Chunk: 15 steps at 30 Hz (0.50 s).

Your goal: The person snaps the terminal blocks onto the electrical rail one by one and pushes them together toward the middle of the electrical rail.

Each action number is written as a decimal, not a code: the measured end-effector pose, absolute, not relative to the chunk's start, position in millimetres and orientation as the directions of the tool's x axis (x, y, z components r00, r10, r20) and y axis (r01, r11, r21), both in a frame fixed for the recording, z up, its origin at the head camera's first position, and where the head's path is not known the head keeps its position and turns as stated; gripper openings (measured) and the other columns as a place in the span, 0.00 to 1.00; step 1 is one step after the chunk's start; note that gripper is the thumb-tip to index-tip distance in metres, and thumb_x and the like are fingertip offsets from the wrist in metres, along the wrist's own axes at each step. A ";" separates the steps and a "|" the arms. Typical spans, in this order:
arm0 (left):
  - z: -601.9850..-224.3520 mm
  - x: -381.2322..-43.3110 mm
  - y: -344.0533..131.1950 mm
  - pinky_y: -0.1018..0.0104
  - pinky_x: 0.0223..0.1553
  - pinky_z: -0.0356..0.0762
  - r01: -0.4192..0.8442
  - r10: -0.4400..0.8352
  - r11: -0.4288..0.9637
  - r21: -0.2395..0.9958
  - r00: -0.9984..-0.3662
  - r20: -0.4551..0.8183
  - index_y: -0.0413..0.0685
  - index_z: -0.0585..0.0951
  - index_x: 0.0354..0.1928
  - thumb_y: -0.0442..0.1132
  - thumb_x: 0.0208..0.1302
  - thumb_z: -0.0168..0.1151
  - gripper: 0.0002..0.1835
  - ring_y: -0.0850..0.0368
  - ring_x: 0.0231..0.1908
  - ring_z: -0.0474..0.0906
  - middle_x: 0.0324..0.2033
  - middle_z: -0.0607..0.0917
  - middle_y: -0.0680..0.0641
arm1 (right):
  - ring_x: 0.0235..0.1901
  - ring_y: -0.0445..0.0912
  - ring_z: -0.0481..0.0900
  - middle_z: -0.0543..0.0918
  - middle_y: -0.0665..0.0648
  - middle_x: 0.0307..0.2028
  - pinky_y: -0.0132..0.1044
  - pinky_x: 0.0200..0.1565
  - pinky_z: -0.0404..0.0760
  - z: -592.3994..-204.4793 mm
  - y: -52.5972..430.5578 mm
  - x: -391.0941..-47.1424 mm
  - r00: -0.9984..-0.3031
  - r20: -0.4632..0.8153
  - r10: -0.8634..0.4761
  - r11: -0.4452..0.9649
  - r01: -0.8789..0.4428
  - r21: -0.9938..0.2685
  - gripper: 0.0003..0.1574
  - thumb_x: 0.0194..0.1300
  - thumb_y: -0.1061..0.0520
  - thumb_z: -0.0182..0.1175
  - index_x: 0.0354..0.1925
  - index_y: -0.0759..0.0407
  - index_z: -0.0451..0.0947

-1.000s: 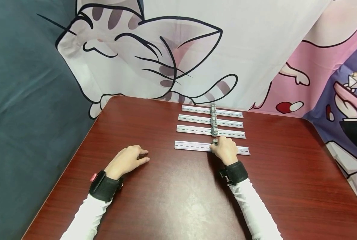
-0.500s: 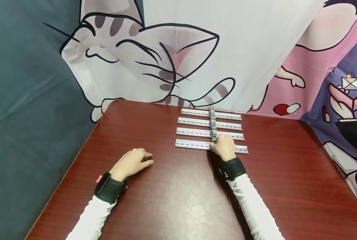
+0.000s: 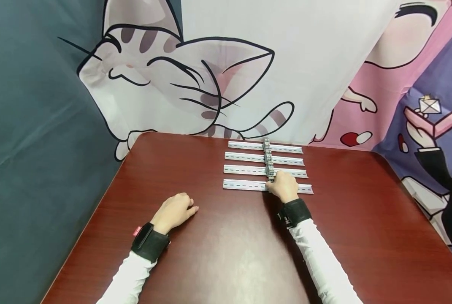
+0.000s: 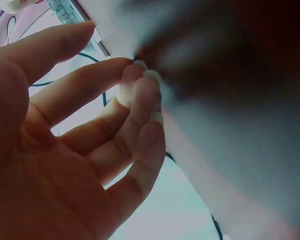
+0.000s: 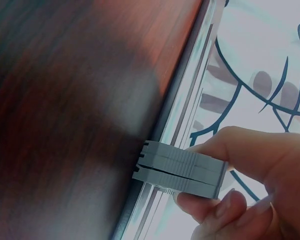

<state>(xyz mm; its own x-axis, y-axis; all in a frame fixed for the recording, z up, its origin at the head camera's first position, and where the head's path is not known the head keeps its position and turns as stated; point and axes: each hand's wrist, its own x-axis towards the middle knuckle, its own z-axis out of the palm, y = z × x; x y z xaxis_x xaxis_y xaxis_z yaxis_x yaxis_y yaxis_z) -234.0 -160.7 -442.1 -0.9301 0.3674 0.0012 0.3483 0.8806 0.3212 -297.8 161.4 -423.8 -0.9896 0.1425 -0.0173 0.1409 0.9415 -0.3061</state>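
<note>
Several slotted metal DIN rails lie in parallel rows on the table. My right hand [image 3: 284,186] is at the nearest rail [image 3: 244,184]. Between thumb and fingers it pinches a pair of grey terminal blocks [image 5: 179,170], which sit across the rail [image 5: 192,82] in the right wrist view. Whether they are fully seated there, I cannot tell. More grey terminal blocks [image 3: 268,158] stand on the farther rails, lined up in a column beyond that hand. To the left, my left hand [image 3: 174,212] stays low over the table with loosely bent fingers [image 4: 140,155], holding nothing.
A reddish-brown wooden table [image 3: 218,245] carries everything. Behind it hangs a white cloth [image 3: 317,63] printed with a cat, close to the farthest rail [image 3: 244,145]. A dark green cloth [image 3: 36,147] hangs on the left side.
My left hand has shifted right, closer to the rails. My right hand has pushed slightly forward on the nearest rail, still pinching the terminal blocks. The head view has tilted up a little.
</note>
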 end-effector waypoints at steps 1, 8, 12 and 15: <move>-441.4 -234.5 -160.1 0.65 0.26 0.60 0.341 0.359 0.880 0.329 -0.933 0.006 0.51 0.66 0.13 0.43 0.63 0.64 0.23 0.58 0.22 0.62 0.19 0.65 0.51 | 0.20 0.50 0.71 0.67 0.51 0.15 0.41 0.17 0.66 -423.0 161.7 -299.5 -0.989 -0.015 0.145 0.940 0.143 -0.309 0.24 0.53 0.49 0.64 0.13 0.53 0.62; -439.6 -244.7 -160.4 0.63 0.28 0.67 0.313 0.348 0.874 0.371 -0.937 -0.029 0.47 0.78 0.19 0.43 0.64 0.63 0.15 0.58 0.24 0.69 0.23 0.76 0.50 | 0.21 0.49 0.72 0.69 0.52 0.16 0.42 0.18 0.67 -421.4 164.2 -304.7 -0.986 -0.067 0.154 0.944 0.166 -0.283 0.23 0.54 0.48 0.63 0.13 0.54 0.65; -434.0 -254.3 -162.1 0.56 0.38 0.78 0.327 0.378 0.866 0.379 -0.923 -0.069 0.43 0.88 0.35 0.43 0.63 0.63 0.11 0.52 0.37 0.83 0.36 0.88 0.45 | 0.21 0.49 0.72 0.72 0.55 0.18 0.41 0.19 0.68 -410.0 163.0 -302.8 -0.986 -0.120 0.112 0.955 0.140 -0.261 0.28 0.61 0.41 0.61 0.15 0.56 0.68; -422.1 -269.1 -161.8 0.49 0.50 0.78 0.370 0.423 0.860 0.351 -0.902 -0.084 0.40 0.83 0.52 0.45 0.64 0.62 0.19 0.44 0.50 0.81 0.48 0.85 0.40 | 0.23 0.52 0.74 0.73 0.58 0.21 0.43 0.21 0.70 -387.5 162.9 -308.2 -0.988 -0.125 0.091 0.958 0.121 -0.260 0.33 0.64 0.34 0.57 0.16 0.57 0.67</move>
<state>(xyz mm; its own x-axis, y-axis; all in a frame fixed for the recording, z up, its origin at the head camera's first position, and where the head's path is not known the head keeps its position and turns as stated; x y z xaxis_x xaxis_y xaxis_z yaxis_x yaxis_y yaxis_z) -269.1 -161.8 -422.1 -0.9022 0.4229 -0.0845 0.3703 0.8600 0.3511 -308.2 162.9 -387.5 -0.9879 0.0912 -0.1255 0.1214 0.9580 -0.2597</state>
